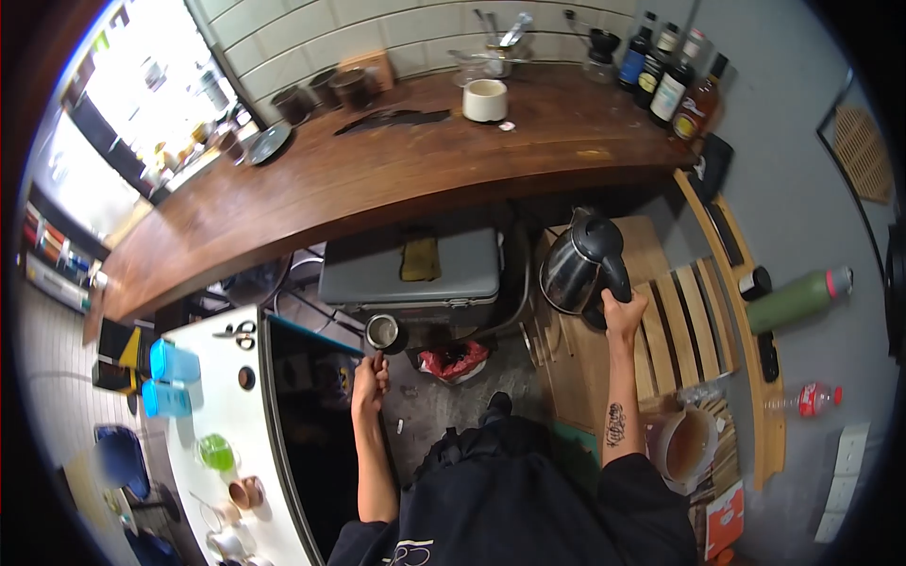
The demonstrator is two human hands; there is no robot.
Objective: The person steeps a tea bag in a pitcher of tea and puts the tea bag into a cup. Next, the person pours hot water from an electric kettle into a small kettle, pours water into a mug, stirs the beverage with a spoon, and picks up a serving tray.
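My right hand (623, 313) is closed around the black handle of an electric kettle (571, 274) with a dark lid and a shiny body. The kettle is over a wooden board (585, 377) on the right; I cannot tell whether it touches its base or the board. My left hand (371, 385) grips the handle of a small dark long-handled pot (383, 331), whose round opening faces up and looks greyish inside. That pot hangs over the floor, in front of a grey case (406, 274).
A wooden counter (311, 203) crosses ahead, bearing a white cup (485, 101), dark cups (351, 90) and bottles (675, 85). At left, a white table (203, 415) holds scissors (243, 334) and a green drink (217, 453). A red-lined bin (454, 360) stands below; right are wooden slats (686, 325) and a bucket (687, 443).
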